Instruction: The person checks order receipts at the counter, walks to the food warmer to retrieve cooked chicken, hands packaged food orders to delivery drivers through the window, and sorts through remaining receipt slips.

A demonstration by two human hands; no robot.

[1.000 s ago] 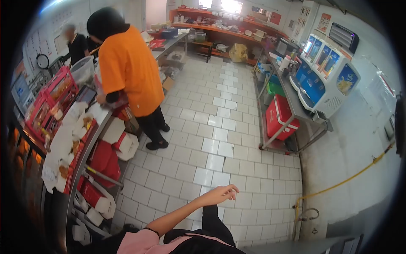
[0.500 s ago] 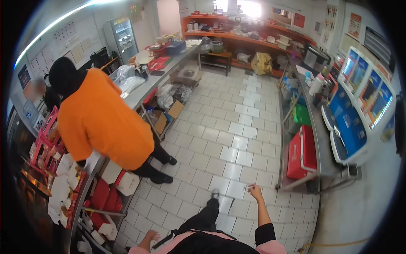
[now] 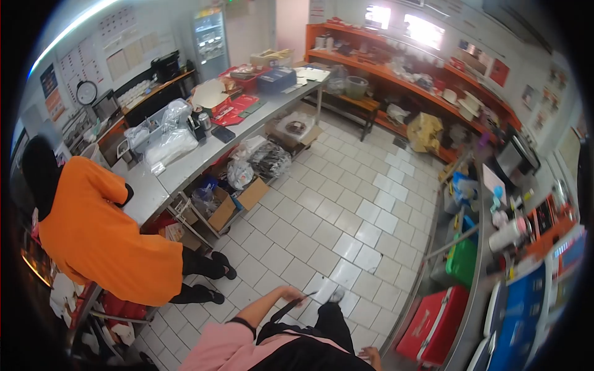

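Observation:
My left hand [image 3: 292,294] is out in front of my waist, fingers curled at a thin black strap [image 3: 288,309] that runs up from my dark apron [image 3: 297,353]. The strap's end pokes out past the fingertips. Low at my right side, my right hand [image 3: 371,355] hangs with loosely bent fingers and nothing visible in them; my body and the frame's lower edge hide part of it. One of my shoes [image 3: 336,295] is forward on the white tiled floor [image 3: 309,216].
A person in an orange shirt [image 3: 111,229] stands left at a long steel counter [image 3: 213,154] holding plastic bags [image 3: 173,145]. Cartons [image 3: 250,195] sit beneath it. To the right, a red cooler box [image 3: 427,324] and a green bin [image 3: 461,256] line the shelf. Orange shelving [image 3: 383,62] stands behind.
My left arm has swung forward with the strap, while my right hand has dropped back toward my side. My view has turned left and moved forward; the orange-shirted person now appears farther left.

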